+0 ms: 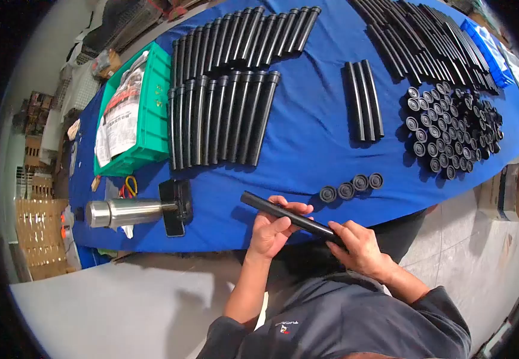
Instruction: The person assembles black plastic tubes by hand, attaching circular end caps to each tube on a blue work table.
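Note:
A black tube [262,204] slants across in front of me, above the table's front edge. My left hand [268,234] holds it near its middle, thumb on the near side and fingers beyond it. Around the lower right end my right hand [358,246] is closed, so that end is hidden. Just past my hands lie several round black caps [345,190] in a short row. Three loose black tubes [364,102] rest side by side farther back.
A blue cloth covers the table [313,131]. Rows of capped tubes [223,119] lie left of centre. A green crate [152,113], steel bottle [131,212], black phone-like object [174,207] and yellow-handled scissors [130,186] are at left. Piled caps [451,128] and tubes [424,42] occupy the right.

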`<action>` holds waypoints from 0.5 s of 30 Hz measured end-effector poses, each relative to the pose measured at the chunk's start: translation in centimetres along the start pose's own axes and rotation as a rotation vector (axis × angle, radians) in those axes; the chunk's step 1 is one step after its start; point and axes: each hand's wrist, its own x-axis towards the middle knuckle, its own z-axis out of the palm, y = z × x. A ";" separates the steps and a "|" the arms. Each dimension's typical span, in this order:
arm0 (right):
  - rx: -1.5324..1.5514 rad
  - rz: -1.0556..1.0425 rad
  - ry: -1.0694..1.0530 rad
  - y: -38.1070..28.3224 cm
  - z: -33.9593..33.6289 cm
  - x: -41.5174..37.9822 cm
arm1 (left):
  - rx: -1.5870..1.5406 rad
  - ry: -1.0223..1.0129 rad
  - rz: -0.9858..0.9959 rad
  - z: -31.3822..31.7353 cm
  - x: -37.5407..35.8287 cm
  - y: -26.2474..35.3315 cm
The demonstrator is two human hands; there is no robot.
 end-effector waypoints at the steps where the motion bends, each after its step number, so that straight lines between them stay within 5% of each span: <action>1: -0.074 -0.041 0.049 -0.4 0.4 0.2 | -0.005 0.014 0.004 -0.2 -0.2 0.4; 2: -0.150 -0.084 0.098 -0.8 0.6 0.4 | -0.010 0.028 0.011 -0.4 -0.3 0.8; 6: 0.814 0.590 -0.296 -1.3 -2.5 0.3 | -0.015 -0.078 -0.014 0.0 0.2 -0.5; 9: 0.095 0.010 0.065 -0.2 -0.5 0.0 | 0.003 0.002 -0.001 0.7 0.3 -0.5; 10: -0.106 -0.026 0.095 -0.5 -0.5 -0.1 | 0.007 -0.017 0.005 0.4 0.3 -0.5; 15: 0.529 0.284 -0.140 -1.5 -2.6 0.5 | -0.006 -0.086 -0.010 -0.5 0.1 -0.5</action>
